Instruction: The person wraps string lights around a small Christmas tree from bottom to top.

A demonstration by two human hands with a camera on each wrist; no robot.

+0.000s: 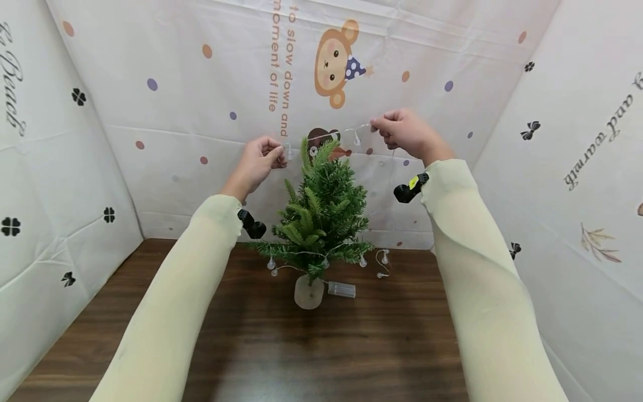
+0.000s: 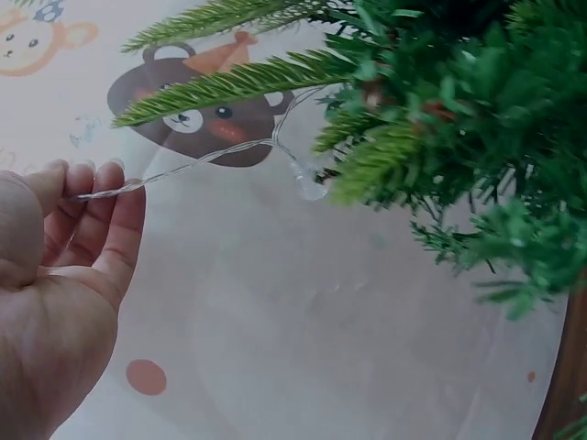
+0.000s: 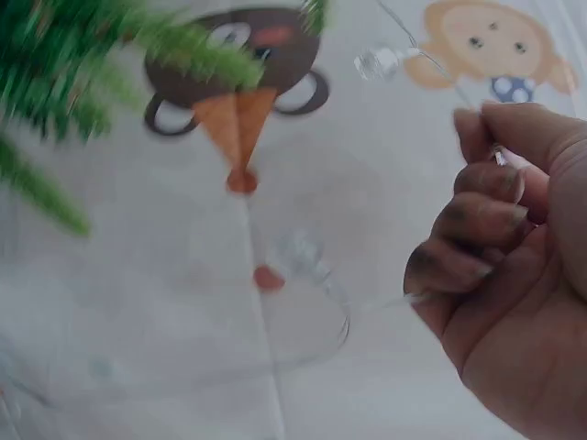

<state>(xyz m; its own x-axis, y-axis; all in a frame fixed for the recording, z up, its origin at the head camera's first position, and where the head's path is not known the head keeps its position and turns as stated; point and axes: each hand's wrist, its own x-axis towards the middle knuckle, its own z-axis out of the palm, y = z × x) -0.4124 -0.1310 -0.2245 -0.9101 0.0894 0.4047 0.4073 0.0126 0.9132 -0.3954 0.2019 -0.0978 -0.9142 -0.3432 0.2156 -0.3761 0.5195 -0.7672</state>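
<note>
A string of lights (image 1: 358, 138) with clear bulbs on a thin clear wire stretches between both hands, behind the top of a small green artificial tree (image 1: 326, 206). The left hand (image 1: 262, 162), left of the treetop, pinches the wire between thumb and fingers; a bulb (image 2: 310, 183) hangs beside the branches in the left wrist view. Higher up on the right, the right hand (image 1: 404, 133) pinches the wire between thumb and forefinger, other fingers curled. Below it the wire loops back toward the tree, with a blurred bulb (image 3: 303, 252) in the right wrist view. More bulbs (image 1: 272, 263) hang around the lower branches.
The tree stands on a round wooden base (image 1: 308, 292) on a dark wood table (image 1: 281, 346). Beside the base lies a clear battery box (image 1: 341, 289). Loose bulbs (image 1: 383, 273) hang at the tree's lower right. A printed white cloth (image 1: 186, 178) lines the back and sides.
</note>
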